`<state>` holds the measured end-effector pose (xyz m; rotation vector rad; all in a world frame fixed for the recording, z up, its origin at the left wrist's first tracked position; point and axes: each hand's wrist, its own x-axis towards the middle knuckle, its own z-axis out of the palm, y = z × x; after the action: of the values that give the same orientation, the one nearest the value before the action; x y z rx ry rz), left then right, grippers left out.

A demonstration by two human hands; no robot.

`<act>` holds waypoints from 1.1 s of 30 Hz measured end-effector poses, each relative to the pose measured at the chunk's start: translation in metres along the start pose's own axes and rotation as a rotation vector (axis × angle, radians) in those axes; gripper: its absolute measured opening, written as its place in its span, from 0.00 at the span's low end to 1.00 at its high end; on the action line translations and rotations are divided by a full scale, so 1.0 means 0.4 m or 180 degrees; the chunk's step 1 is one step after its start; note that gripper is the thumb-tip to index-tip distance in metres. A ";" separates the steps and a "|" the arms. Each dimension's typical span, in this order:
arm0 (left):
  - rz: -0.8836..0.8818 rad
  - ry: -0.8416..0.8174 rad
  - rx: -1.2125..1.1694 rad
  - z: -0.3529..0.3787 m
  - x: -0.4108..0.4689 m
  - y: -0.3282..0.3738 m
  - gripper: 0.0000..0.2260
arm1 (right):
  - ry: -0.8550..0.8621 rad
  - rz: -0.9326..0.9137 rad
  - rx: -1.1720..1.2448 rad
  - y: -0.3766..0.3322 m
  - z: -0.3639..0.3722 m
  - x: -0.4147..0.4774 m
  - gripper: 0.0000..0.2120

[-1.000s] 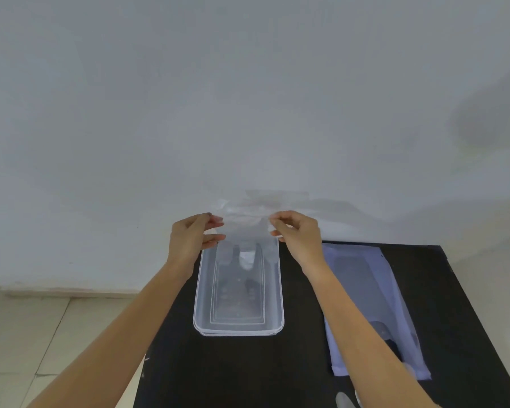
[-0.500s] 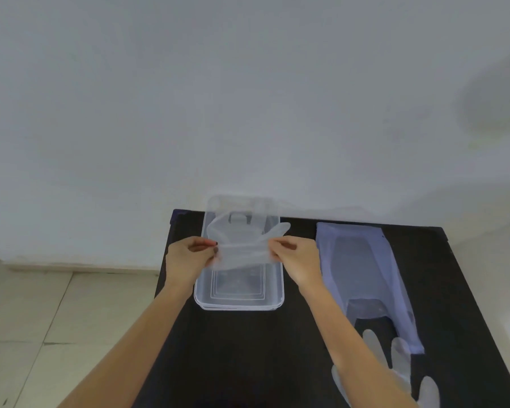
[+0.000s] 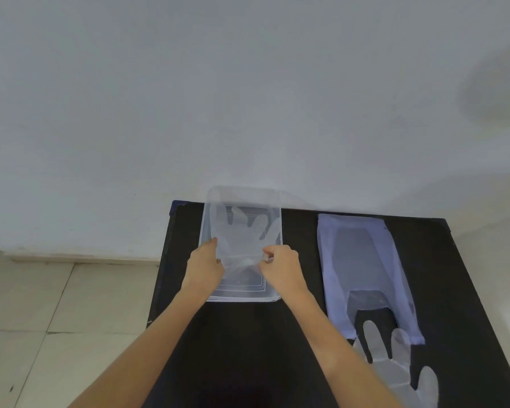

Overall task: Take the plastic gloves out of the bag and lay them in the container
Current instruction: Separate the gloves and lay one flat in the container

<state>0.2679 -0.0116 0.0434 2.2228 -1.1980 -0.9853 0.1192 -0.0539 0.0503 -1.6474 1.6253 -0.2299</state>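
A spare glove [image 3: 395, 369] lies nearest on the table [image 3: 248, 348], fingers over the bag [image 3: 362, 269] mouth; the left hand [image 3: 205, 267] and right hand [image 3: 281, 267] pinch another glove [image 3: 242, 240], spread inside the container [image 3: 273, 298]; wall [image 3: 248, 98] beyond.

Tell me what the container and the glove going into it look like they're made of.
Container: clear rigid plastic, likely; the dark table shows through its moulded rim. Glove: thin, filmy translucent plastic, seemingly, creasing where both hands pinch it.
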 end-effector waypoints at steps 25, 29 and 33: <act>0.0522 -0.0766 0.1675 0.112 0.094 -0.058 0.15 | -0.0813 0.0075 -0.0654 0.026 0.026 -0.005 0.20; 0.0675 -0.1047 0.1904 0.144 0.126 -0.064 0.26 | 0.0139 -0.0248 -0.0249 0.050 -0.017 -0.023 0.13; 0.0694 -0.1300 0.2152 0.170 0.153 -0.074 0.39 | 0.0907 -0.0342 0.0282 0.080 -0.047 -0.015 0.09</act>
<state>0.2557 -0.0496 -0.0440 2.3385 -2.1732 -1.0870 0.0821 -0.0515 0.0451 -1.6942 1.7069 -0.6068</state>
